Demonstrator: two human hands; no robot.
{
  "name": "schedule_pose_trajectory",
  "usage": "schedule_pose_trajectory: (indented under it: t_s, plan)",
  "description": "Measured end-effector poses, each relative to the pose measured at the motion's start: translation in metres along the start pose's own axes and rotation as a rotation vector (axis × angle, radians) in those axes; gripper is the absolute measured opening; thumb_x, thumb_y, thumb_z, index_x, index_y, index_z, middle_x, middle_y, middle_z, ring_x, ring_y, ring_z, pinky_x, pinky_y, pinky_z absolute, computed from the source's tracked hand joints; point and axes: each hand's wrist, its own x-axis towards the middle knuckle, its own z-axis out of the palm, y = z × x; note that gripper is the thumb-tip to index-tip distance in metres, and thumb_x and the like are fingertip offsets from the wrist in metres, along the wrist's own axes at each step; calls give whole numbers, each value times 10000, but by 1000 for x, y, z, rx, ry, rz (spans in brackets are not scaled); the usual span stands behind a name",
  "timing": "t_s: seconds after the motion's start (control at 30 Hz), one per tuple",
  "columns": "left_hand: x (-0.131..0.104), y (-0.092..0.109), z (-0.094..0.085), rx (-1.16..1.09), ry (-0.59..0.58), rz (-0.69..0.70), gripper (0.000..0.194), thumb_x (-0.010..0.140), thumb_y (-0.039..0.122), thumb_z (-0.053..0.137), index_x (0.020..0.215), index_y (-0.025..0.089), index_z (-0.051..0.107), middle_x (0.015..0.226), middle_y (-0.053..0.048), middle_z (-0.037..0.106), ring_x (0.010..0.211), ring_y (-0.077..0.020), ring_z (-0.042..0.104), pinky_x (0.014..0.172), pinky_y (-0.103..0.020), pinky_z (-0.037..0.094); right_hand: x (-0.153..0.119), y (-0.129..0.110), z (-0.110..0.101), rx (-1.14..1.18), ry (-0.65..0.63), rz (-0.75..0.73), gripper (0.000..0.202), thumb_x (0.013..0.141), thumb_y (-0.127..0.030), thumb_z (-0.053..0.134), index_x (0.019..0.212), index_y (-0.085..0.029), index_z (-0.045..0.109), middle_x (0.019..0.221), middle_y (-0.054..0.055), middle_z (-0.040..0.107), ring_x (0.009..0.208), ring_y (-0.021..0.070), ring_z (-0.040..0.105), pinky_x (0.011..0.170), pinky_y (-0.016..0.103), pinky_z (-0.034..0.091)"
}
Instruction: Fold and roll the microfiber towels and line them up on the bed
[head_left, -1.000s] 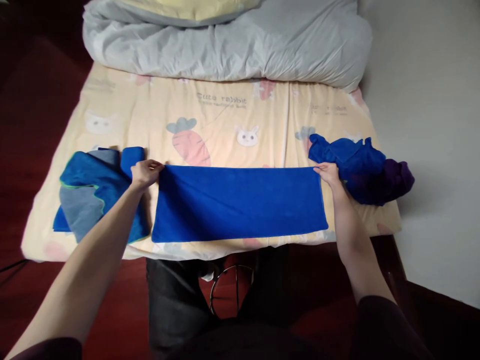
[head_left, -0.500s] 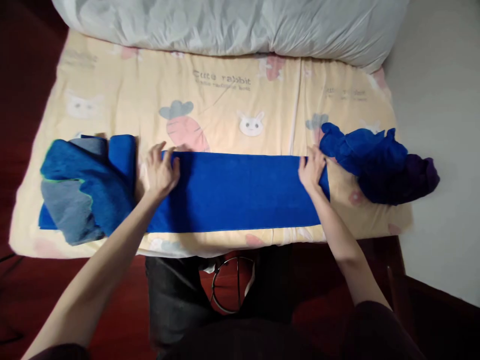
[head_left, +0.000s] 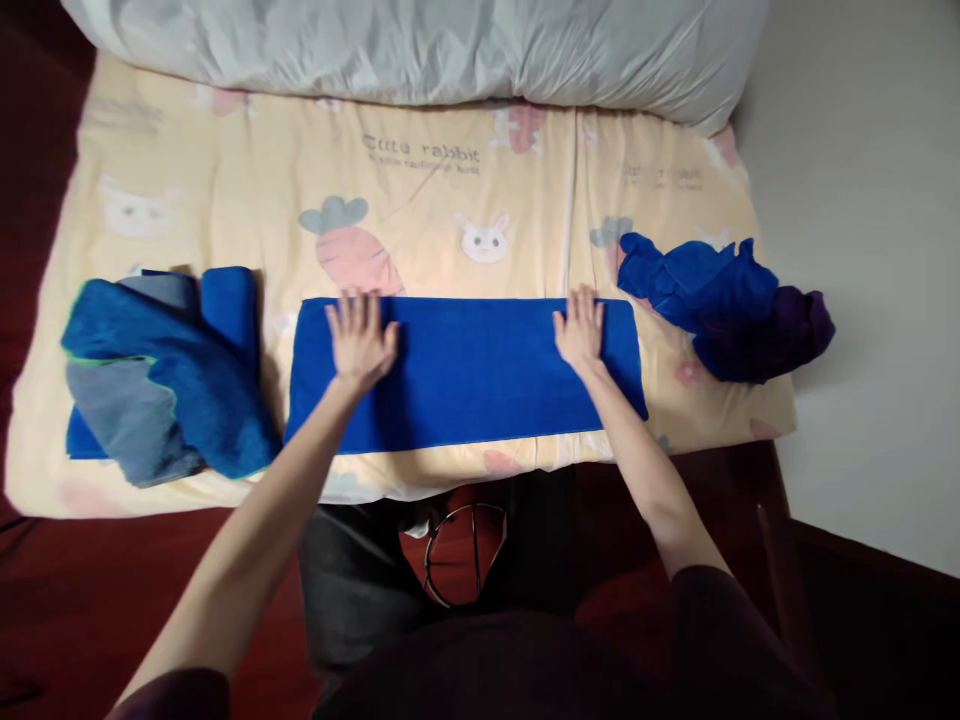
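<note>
A blue towel lies flat in a long strip along the near side of the bed. Near its left end, my left hand rests palm down on the cloth with the fingers spread. My right hand lies flat on the towel toward its right end, fingers apart, the tips by the far edge. Neither hand grips anything. Left of the strip are a rumpled blue and grey cloth and a folded blue cloth, partly under it.
Crumpled blue cloth and dark purple cloth lie at the right. A thick pale quilt spans the back of the cream patterned bedsheet. A white wall stands at right.
Both hands have shifted inward from the towel's ends and flattened onto it, the fingers spreading out. The whole view has shifted slightly, so things on the bed appear farther left.
</note>
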Motion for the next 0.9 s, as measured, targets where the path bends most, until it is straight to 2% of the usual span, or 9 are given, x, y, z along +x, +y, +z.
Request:
schedule_pose_trajectory:
  t_s: [0.1, 0.2, 0.27, 0.43, 0.53, 0.6, 0.7, 0.8, 0.9]
  plan:
    - [-2, 69, 32, -87, -105, 239, 683, 1053, 481, 406, 1662, 180, 329, 1733, -147, 267, 1633, -354, 131, 1301, -649, 66, -15, -77, 39, 64, -185, -287, 697, 1080, -419, 416, 1702, -184, 207, 1750, 48, 235, 1652, 282, 64, 1342, 566, -28]
    - [-4, 89, 48, -117, -145, 249, 655, 1053, 476, 417, 1649, 208, 369, 1738, -122, 263, 1634, -360, 115, 1296, -667, 28, -24, -94, 57, 44, -232, -352, 653, 1092, -404, 374, 1694, -192, 238, 1751, 30, 231, 1644, 224, 136, 1356, 482, 13]
    - [-2, 67, 42, -105, -119, 131, 657, 1053, 503, 418, 1639, 208, 390, 1748, -109, 233, 1639, -360, 70, 1290, -668, -12, -24, -61, 46, -12, -174, -256, 652, 1095, -424, 342, 1684, -156, 263, 1753, 69, 224, 1641, 228, 150, 1352, 487, 43]
    - [17, -39, 1, -77, -63, -87, 702, 1073, 536, 374, 1621, 97, 359, 1762, -133, 168, 1633, -343, 43, 1276, -677, -36, -12, 77, -22, -212, -23, 94, 654, 1103, -396, 220, 1677, -83, 234, 1744, 162, 225, 1637, 246, 166, 1329, 552, 114]
    - [26, -65, -14, -60, -79, -119, 751, 1078, 539, 354, 1621, 23, 301, 1761, -180, 126, 1629, -362, 6, 1264, -696, -17, -5, 105, -43, -273, -25, 176, 649, 1102, -366, 198, 1666, -48, 242, 1734, 192, 240, 1635, 262, 176, 1316, 584, 138]
    - [21, -48, -13, -39, -74, -87, 773, 1076, 536, 348, 1637, 10, 264, 1760, -208, 80, 1630, -381, -23, 1269, -684, -18, -7, 81, -37, -276, -2, 177, 651, 1101, -361, 222, 1661, -29, 247, 1733, 210, 226, 1640, 296, 140, 1307, 632, 96]
    - [-8, 17, 2, -51, -81, 47, 756, 1067, 527, 361, 1653, 56, 287, 1764, -194, 70, 1637, -368, -28, 1293, -630, -28, -30, -2, -5, -183, -7, 27, 675, 1092, -387, 323, 1665, -38, 252, 1748, 192, 176, 1648, 324, 61, 1313, 634, 20]
    - [-54, 71, 18, -100, -176, 206, 690, 1053, 521, 395, 1644, 164, 371, 1765, -122, 163, 1645, -327, 31, 1315, -589, 10, -74, -81, 29, 13, -154, -235, 683, 1076, -415, 417, 1676, -122, 278, 1754, 108, 212, 1649, 274, 85, 1348, 528, 27]
    - [-91, 55, 11, -97, -140, 95, 655, 1045, 510, 413, 1619, 195, 427, 1749, -115, 231, 1640, -342, 82, 1305, -628, 17, -112, -83, 33, 95, -242, -325, 672, 1073, -439, 432, 1681, -195, 285, 1733, 48, 295, 1641, 222, 146, 1357, 466, 56]
